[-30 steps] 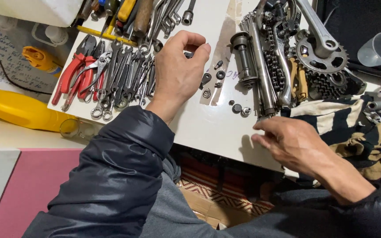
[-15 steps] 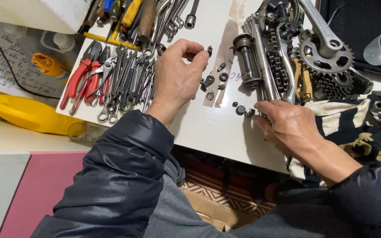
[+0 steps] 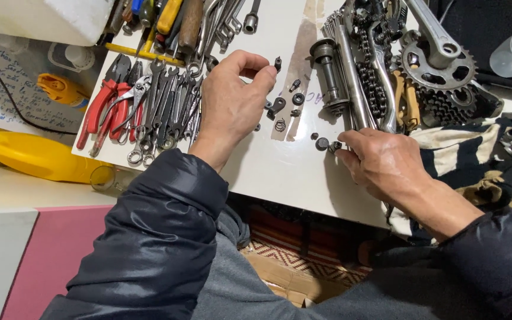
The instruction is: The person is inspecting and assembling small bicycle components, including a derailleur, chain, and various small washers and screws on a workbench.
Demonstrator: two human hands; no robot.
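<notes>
Left hand [image 3: 230, 101]: curled over the glossy white worktop [image 3: 280, 172], grip pinched at thumb and forefinger on a small dark bolt [image 3: 278, 62].
Right hand [image 3: 380, 161]: palm down at the worktop's near edge, fingertips [image 3: 342, 152] touching small round dark nuts [image 3: 322, 143]; cannot tell whether clenched on one.
Loose parts: dark washers and small fittings [image 3: 288, 104] scattered between the two hands.
Left of left hand: red-handled pliers [image 3: 105, 104], row of steel spanners [image 3: 164, 109].
Beyond right hand: greasy bicycle chain [image 3: 371, 77], toothed steel chainring with crank arm [image 3: 440, 62].
</notes>
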